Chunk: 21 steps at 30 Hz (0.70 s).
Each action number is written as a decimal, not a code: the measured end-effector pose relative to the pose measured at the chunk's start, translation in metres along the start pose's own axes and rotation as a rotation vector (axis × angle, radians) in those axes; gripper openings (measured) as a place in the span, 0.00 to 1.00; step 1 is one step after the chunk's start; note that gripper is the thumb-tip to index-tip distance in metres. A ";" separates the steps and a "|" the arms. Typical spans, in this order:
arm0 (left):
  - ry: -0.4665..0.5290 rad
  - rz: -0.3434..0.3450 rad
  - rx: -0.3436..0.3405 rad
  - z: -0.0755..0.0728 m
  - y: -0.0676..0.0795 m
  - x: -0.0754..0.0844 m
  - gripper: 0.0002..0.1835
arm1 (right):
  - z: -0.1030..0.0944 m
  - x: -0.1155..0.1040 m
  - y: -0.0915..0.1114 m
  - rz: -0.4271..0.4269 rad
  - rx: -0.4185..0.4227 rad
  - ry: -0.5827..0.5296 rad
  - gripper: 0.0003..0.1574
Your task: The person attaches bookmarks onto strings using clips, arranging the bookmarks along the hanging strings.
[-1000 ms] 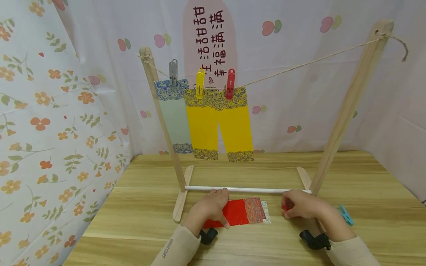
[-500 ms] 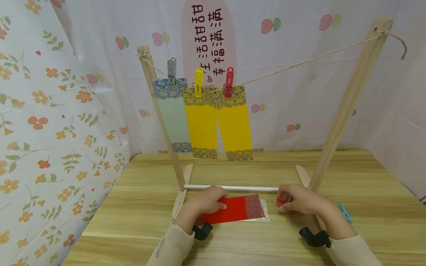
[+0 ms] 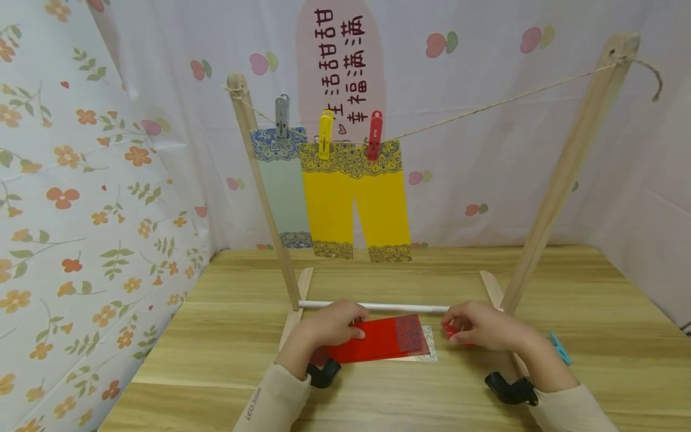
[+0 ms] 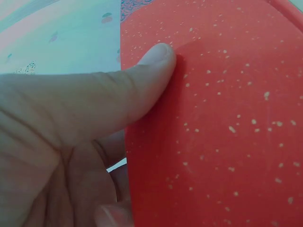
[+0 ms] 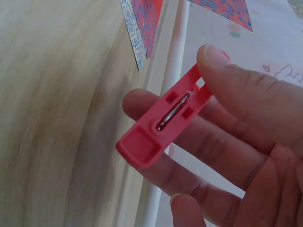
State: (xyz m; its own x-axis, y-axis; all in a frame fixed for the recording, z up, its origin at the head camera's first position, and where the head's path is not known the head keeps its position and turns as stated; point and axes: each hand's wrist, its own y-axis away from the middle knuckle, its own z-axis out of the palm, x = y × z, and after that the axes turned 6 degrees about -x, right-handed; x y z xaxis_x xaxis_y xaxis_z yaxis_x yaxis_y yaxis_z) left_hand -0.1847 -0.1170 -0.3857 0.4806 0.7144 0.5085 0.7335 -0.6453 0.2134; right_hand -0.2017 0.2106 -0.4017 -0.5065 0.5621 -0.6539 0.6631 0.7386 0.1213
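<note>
My left hand (image 3: 337,323) pinches a gold-flecked red paper card (image 3: 378,337) near its left end, thumb on top and fingers beneath. The card's right end has a dense lace-like pattern. Under it, a pale patterned card (image 3: 432,345) on the table shows along the right and lower edges. My right hand (image 3: 480,324) holds a red clothespin (image 5: 163,123) between thumb and fingers, just right of the cards. The right wrist view shows its metal spring. Nearest the right wrist, a teal clothespin (image 3: 560,348) lies on the table.
Behind the hands stands a wooden frame (image 3: 567,180) with a white crossbar (image 3: 399,308) low down. Its sagging twine (image 3: 486,108) carries a pale blue card (image 3: 286,192) and two yellow cards (image 3: 329,204), clipped by grey, yellow and red clothespins (image 3: 375,135).
My left hand has gone from resting on the red card to pinching it, the card lifting off the pale one. My right hand has moved a little left with the red clothespin.
</note>
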 end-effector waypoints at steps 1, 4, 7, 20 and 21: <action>0.005 0.008 0.003 -0.001 0.001 0.000 0.19 | 0.000 0.000 0.000 -0.009 -0.003 -0.002 0.19; 0.022 0.030 0.014 -0.002 0.002 -0.001 0.19 | 0.001 -0.002 -0.001 -0.026 -0.010 -0.016 0.18; 0.034 0.045 0.027 -0.004 0.004 -0.002 0.14 | 0.001 -0.004 -0.003 -0.032 -0.012 -0.035 0.17; 0.055 0.080 0.092 -0.012 0.010 0.003 0.09 | -0.001 -0.025 0.001 -0.077 0.043 -0.014 0.12; 0.053 0.084 0.101 -0.012 0.011 0.004 0.09 | -0.001 -0.027 0.002 -0.089 0.051 -0.010 0.12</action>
State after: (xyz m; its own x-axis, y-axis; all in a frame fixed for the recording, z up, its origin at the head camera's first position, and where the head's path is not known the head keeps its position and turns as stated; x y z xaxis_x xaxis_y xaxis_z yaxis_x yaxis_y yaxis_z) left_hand -0.1808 -0.1243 -0.3712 0.5179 0.6421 0.5652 0.7377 -0.6698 0.0850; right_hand -0.1873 0.1976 -0.3834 -0.5594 0.4915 -0.6675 0.6431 0.7654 0.0246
